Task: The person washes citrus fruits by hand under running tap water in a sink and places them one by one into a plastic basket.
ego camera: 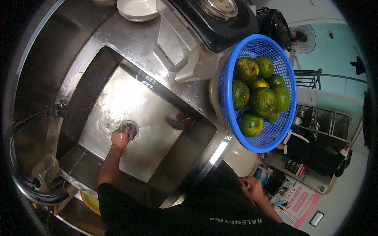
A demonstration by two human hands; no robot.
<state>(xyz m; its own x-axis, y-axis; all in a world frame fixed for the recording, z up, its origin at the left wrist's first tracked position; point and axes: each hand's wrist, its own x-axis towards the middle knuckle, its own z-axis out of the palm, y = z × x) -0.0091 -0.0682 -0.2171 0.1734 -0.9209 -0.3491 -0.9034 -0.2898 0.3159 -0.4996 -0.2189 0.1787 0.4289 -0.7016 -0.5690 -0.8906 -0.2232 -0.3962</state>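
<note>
My left hand reaches down into a stainless steel sink, its fingers over the round drain. Shallow water ripples around it, and whether the fingers hold anything is hidden. Near the front of my black shirt, outside the sink, my right hand hangs with its fingers partly curled and nothing visible in them. Beyond the sink's right rim, a blue plastic basket holds several green citrus fruits with yellow patches.
A curved metal faucet stands at lower left. A white bowl and a black-topped appliance sit behind the sink. At right are a person in dark clothes, a fan and a shelf.
</note>
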